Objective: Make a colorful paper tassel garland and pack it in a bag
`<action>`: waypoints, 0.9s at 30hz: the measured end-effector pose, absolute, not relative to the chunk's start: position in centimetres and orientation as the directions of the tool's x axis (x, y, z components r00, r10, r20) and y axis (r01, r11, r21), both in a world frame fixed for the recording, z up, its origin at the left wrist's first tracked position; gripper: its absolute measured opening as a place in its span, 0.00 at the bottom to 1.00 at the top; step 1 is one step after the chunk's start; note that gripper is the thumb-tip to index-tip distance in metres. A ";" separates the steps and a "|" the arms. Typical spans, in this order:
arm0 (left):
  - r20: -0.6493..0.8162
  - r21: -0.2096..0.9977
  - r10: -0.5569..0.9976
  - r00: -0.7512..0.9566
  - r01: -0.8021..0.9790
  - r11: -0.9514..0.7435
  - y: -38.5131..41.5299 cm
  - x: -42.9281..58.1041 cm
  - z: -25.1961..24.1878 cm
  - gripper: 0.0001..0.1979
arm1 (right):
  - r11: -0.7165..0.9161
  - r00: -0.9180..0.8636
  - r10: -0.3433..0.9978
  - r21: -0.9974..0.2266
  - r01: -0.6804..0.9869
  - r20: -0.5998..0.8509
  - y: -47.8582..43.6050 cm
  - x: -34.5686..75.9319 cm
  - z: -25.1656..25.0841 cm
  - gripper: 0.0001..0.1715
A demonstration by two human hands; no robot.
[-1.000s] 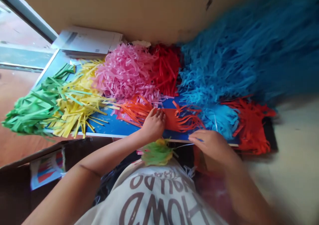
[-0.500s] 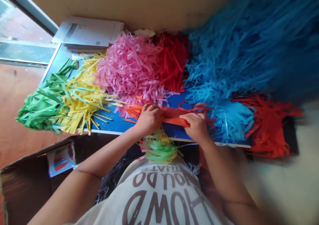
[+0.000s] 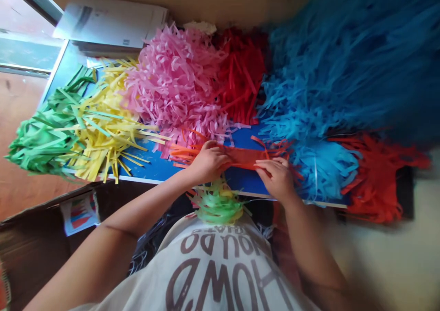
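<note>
A strip of orange-red tissue paper [image 3: 244,158] with fringed ends stretches between my hands, just over the table's front edge. My left hand [image 3: 210,162] is closed on its left part, where orange fringe fans out past the fingers. At the other end, my right hand [image 3: 275,175] pinches the paper's near edge between thumb and fingers. Below my left hand, against my shirt, hangs a green and yellow fringed paper bunch [image 3: 220,205]. Pink fringed paper [image 3: 178,81] lies just beyond my left hand, and a light blue fringed bunch [image 3: 323,169] lies right of my right hand.
Yellow fringe [image 3: 110,123] and green fringe [image 3: 43,132] cover the blue table's [image 3: 151,164] left end. Dark red fringe [image 3: 242,77] and a large blue fringe heap [image 3: 326,68] lie behind. Papers [image 3: 113,19] are stacked back left. A cardboard box [image 3: 34,242] stands below left.
My right hand has shifted slightly right, and the orange-red strip now lies flatter and more spread between my hands. The camera view has tilted a little.
</note>
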State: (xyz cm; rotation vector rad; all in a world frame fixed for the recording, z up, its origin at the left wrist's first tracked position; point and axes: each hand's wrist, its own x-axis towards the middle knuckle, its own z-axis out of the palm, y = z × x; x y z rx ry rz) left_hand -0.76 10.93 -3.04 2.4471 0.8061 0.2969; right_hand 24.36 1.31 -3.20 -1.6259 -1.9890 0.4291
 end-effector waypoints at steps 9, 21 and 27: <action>0.015 0.422 0.811 0.585 0.731 -0.536 11.2 2.1 -2.8 0.16 | 0.011 0.053 0.969 -0.254 0.967 0.243 3.3 22.5 -3.8 0.11; -0.041 0.263 0.823 0.566 0.801 -0.538 11.5 3.1 -2.6 0.17 | -0.063 0.106 0.986 -0.299 0.952 0.129 3.5 22.9 -3.9 0.09; 0.124 0.207 0.794 0.595 0.767 -0.607 11.5 2.8 -2.9 0.12 | -0.122 0.168 0.968 -0.238 0.964 0.184 3.3 22.9 -3.3 0.05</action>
